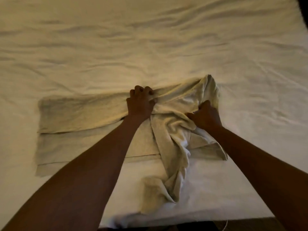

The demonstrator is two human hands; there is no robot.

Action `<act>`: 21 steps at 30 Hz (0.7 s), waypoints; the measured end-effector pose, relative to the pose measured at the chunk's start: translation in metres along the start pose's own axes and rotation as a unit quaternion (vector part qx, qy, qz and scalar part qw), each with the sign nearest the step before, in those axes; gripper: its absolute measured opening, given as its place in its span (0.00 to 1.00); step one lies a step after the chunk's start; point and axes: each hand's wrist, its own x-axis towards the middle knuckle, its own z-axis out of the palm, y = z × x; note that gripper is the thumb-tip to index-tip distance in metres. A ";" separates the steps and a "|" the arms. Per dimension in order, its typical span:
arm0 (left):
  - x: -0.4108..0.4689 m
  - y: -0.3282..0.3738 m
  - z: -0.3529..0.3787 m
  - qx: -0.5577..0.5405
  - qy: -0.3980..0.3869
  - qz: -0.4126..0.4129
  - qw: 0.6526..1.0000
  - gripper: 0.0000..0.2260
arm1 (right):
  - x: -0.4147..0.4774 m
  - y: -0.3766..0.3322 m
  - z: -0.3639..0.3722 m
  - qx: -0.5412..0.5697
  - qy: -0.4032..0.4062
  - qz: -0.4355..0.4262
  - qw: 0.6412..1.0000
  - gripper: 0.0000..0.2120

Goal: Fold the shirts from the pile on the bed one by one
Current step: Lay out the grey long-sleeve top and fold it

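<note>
A pale cream shirt (80, 114) lies across the near half of the bed, its left part flat and doubled lengthwise, its right part bunched up. My left hand (140, 102) grips the cloth at the shirt's far edge near the middle, fingers curled into the fabric. My right hand (205, 115) grips the bunched cloth a little to the right and nearer to me. A loose twisted length of the shirt (173, 164) trails down from between my hands toward the bed's near edge. No pile of other shirts is in view.
The white, wrinkled bed sheet (150, 39) stretches far beyond the shirt. The bed's near edge (191, 220) runs along the bottom, with dark floor below it. A dark corner (304, 7) shows at the top right.
</note>
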 end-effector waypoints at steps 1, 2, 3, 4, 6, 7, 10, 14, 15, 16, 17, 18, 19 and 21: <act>0.003 0.002 -0.002 0.005 -0.003 -0.010 1.000 0.13 | 0.001 0.000 -0.003 0.053 -0.023 0.012 0.998 0.33; 0.004 0.004 -0.002 0.007 -0.006 -0.020 1.000 0.12 | 0.001 0.002 -0.006 0.110 -0.043 0.025 0.993 0.30; 0.006 0.007 -0.001 0.005 -0.005 -0.032 0.999 0.11 | 0.001 0.005 -0.010 0.160 -0.058 0.042 0.985 0.24; 0.006 0.011 -0.001 0.000 -0.006 -0.045 0.999 0.11 | 0.000 0.008 -0.013 0.208 -0.071 0.052 0.974 0.17; 0.006 0.017 0.001 0.007 -0.021 -0.065 0.998 0.11 | -0.004 0.013 -0.023 0.268 -0.118 0.073 0.953 0.12; 0.005 0.019 0.001 0.018 -0.034 -0.067 0.997 0.12 | -0.008 0.015 -0.028 0.279 -0.143 0.079 0.946 0.12; 0.004 0.026 0.000 0.025 -0.070 -0.072 0.995 0.18 | -0.012 0.024 -0.034 0.241 -0.200 0.068 0.947 0.11; 0.002 0.030 -0.004 0.037 -0.103 -0.078 0.991 0.24 | -0.004 0.025 -0.030 0.087 -0.196 0.035 0.976 0.20; 0.002 0.032 -0.006 0.039 -0.111 -0.083 0.990 0.24 | -0.002 0.024 -0.030 0.047 -0.191 0.027 0.980 0.25; 0.001 0.036 -0.006 0.042 -0.115 -0.087 0.989 0.24 | 0.000 0.022 -0.031 0.019 -0.190 0.025 0.981 0.26; -0.002 0.040 -0.007 0.047 -0.110 -0.089 0.989 0.24 | 0.001 0.019 -0.031 0.008 -0.190 0.021 0.981 0.26; -0.006 0.044 -0.006 0.057 -0.094 -0.082 0.991 0.24 | 0.001 0.017 -0.032 0.009 -0.184 0.022 0.983 0.25; -0.011 0.048 -0.002 0.066 -0.070 -0.062 0.993 0.24 | 0.003 0.017 -0.031 0.012 -0.162 0.025 0.986 0.26; -0.022 0.053 0.007 0.071 -0.031 0.019 0.997 0.25 | 0.007 0.014 -0.029 0.009 -0.088 0.035 0.995 0.29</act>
